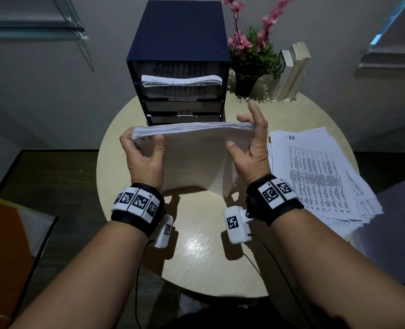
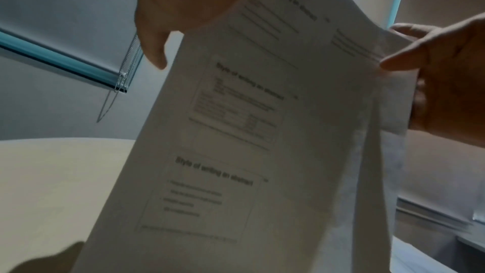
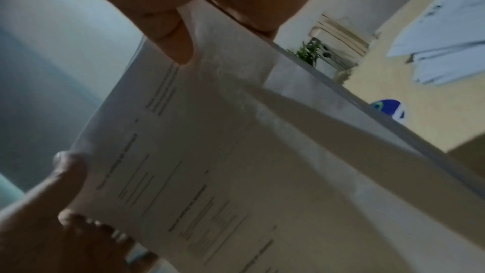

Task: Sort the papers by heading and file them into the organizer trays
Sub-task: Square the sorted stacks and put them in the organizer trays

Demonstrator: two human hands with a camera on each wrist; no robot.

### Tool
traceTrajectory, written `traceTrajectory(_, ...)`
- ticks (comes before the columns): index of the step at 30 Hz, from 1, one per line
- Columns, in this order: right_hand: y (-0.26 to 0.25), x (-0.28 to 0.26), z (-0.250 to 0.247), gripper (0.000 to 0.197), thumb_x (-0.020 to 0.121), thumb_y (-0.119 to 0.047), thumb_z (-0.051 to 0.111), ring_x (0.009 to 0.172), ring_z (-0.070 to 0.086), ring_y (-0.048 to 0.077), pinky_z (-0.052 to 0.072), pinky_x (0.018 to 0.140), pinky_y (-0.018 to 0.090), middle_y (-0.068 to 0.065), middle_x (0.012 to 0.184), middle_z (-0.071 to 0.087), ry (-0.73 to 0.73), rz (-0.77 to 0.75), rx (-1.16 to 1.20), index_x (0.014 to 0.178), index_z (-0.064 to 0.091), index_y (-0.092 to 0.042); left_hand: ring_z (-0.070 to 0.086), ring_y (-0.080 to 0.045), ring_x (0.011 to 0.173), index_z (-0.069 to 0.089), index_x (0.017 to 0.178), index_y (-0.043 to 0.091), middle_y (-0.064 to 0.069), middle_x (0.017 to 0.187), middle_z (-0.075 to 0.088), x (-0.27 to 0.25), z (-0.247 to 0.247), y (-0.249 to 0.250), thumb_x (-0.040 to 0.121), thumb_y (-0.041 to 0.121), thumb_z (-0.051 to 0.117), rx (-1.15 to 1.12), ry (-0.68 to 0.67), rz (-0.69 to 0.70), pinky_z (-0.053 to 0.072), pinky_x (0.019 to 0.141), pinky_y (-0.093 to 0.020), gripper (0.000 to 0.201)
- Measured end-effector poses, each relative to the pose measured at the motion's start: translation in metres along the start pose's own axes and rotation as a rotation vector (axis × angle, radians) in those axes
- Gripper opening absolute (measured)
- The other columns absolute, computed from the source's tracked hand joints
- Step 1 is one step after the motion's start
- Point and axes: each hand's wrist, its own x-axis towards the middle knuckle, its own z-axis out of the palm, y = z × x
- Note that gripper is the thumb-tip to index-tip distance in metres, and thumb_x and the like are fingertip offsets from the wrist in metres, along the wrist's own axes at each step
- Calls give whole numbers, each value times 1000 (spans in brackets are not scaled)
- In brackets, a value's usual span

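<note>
A thick stack of white papers stands nearly upright above the round table, just in front of the dark blue organizer. My left hand grips its top left corner, thumb on the near face. My right hand holds the top right corner, thumb on the near face and fingers behind, with one finger raised. The wrist views show the printed near sheet close up. The organizer's upper trays hold papers; the lower two show labels, and their contents are not visible. A second pile headed "H.R." lies at the right.
The round beige table carries a potted plant with pink flowers and upright books behind the organizer's right side. A dark side table stands at the left. An orange and white object lies at the lower left.
</note>
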Motion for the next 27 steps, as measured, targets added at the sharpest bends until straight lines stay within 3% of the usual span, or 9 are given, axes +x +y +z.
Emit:
traceTrajectory(4,3,10,0,52,75,18,56,115,51,13,41,105,25,14,116,51,9,-137,-88,124,61,-1,57,-24,103,46,110,42,3,113,52,7,0,7,88,63,54,11,15,71,51,89,-55,32)
traceTrajectory(8,2,13,-1,58,77,14,56,116,54,14,45,103,31,6,118,51,11,-103,3,132,53,-3,51,-6,76,50,88,40,18,83,54,14,6,13,93,48,48,-13,82,25,50,71,-41,11)
traceTrajectory(13,12,-8,9,57,88,4,60,109,60,7,50,95,31,2,122,59,-15,480,331,136,37,-17,54,-4,89,44,103,36,14,97,52,18,2,7,97,35,54,-1,-25,104,49,79,-23,11)
traceTrajectory(15,20,-14,13,48,93,1,57,105,65,17,53,93,39,5,120,65,15,609,375,134,45,-20,55,-6,100,38,110,42,7,112,51,14,-2,-3,88,26,70,-14,-121,-22,49,83,-16,41)
traceTrajectory(17,20,-12,15,44,94,4,54,98,67,16,55,86,34,6,116,67,34,623,378,132,49,-19,55,12,99,36,113,44,4,115,56,8,-9,-21,82,12,76,33,-197,-184,45,82,-6,60)
traceTrajectory(19,20,-5,15,42,94,3,53,94,68,19,57,79,35,9,113,69,42,612,376,130,51,-18,54,14,97,40,119,29,-4,111,58,1,-15,-41,85,3,71,157,-282,-292,47,87,-13,53)
traceTrajectory(21,22,5,14,39,92,6,52,89,69,20,57,74,35,6,105,70,80,624,441,121,56,-20,56,-7,108,40,124,18,-3,114,59,-2,-21,-57,91,8,65,308,-377,-374,46,97,-31,43)
traceTrajectory(24,34,16,9,31,89,4,54,91,69,18,57,80,35,0,101,71,134,663,358,108,56,-20,59,-18,112,45,122,21,2,120,62,-5,-24,-70,96,9,55,359,-453,-475,46,102,-42,30)
traceTrajectory(27,48,11,8,27,94,-13,54,92,64,13,50,74,24,-7,103,65,17,736,57,120,47,-19,61,-18,111,48,123,22,3,119,64,-11,-25,-79,96,8,53,403,-449,-538,47,101,-42,30)
